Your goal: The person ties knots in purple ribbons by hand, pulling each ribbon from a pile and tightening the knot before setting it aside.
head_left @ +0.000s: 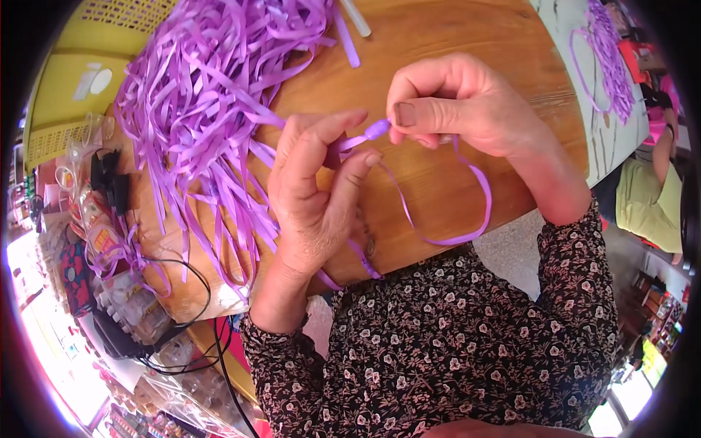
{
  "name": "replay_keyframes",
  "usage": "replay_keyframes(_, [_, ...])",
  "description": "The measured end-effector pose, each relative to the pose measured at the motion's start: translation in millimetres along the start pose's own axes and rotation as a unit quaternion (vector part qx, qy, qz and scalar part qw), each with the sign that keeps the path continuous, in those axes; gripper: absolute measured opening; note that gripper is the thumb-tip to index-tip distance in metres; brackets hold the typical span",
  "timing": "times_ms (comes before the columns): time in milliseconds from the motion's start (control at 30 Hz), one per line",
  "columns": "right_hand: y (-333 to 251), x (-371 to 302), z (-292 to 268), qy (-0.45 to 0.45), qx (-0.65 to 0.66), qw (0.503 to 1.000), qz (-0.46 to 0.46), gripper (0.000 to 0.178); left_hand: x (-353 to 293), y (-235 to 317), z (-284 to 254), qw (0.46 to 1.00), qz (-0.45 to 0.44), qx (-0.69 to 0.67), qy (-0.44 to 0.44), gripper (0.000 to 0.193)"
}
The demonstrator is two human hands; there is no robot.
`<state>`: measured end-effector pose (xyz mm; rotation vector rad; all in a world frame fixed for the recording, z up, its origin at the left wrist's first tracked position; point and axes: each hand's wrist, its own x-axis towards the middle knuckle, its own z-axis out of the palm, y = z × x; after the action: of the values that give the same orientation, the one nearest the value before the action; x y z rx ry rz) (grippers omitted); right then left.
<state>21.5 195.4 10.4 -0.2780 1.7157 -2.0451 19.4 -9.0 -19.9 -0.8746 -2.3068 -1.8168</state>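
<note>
My right hand (467, 106) is closed, its thumb and fingertips pinching a thin purple ribbon (478, 182) right beside a small purple bead-like piece (377, 130). From the right hand the ribbon hangs in a loop over the table and curves back up toward my left hand (310, 186). Left thumb and index finger stand apart, with a stretch of the ribbon running between them into the curled fingers behind. Exactly where those fingers grip it is hidden. A big heap of purple ribbons (212, 80) lies just left of the left hand.
Yellow baskets (73, 87) stand at the far left of the wooden table (453, 22). Black cables (208, 292) hang by its left edge, near several plastic bags (135, 310). Another purple ribbon bunch (610, 66) lies on a marble-patterned surface (566, 36), with a person (650, 197) beyond.
</note>
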Motion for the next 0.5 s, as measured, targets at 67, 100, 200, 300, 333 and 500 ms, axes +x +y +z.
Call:
replay_keyframes(67, [-1, -1, -6, 0.01, 0.007, 1.0, -0.009, 0.021, -1, -5, 2, 1.0, -0.005, 0.004, 0.007, 0.032])
replay_keyframes(100, [-4, -3, -8, 0.014, 0.019, 1.0, -0.014, 0.021, 0, -5, 2, 1.0, -0.019, 0.011, 0.017, 0.032])
replay_keyframes(200, [-11, -25, -20, 0.065, -0.011, 0.998, -0.023, 0.02, 3, -5, 13, 0.999, -0.019, 0.037, 0.015, 0.038])
replay_keyframes(300, [-24, -53, -36, 0.121, -0.056, 0.99, -0.051, 0.019, 2, 6, 15, 0.997, -0.015, 0.052, 0.057, 0.044])
replay_keyframes(333, [-29, -62, -43, 0.158, -0.094, 0.981, -0.054, 0.016, -3, 6, 12, 0.997, -0.045, 0.022, 0.058, 0.042])
replay_keyframes(500, [-70, -146, -85, 0.442, -0.249, 0.846, -0.166, 0.014, -15, 4, 15, 0.995, -0.085, -0.056, 0.009, 0.034])
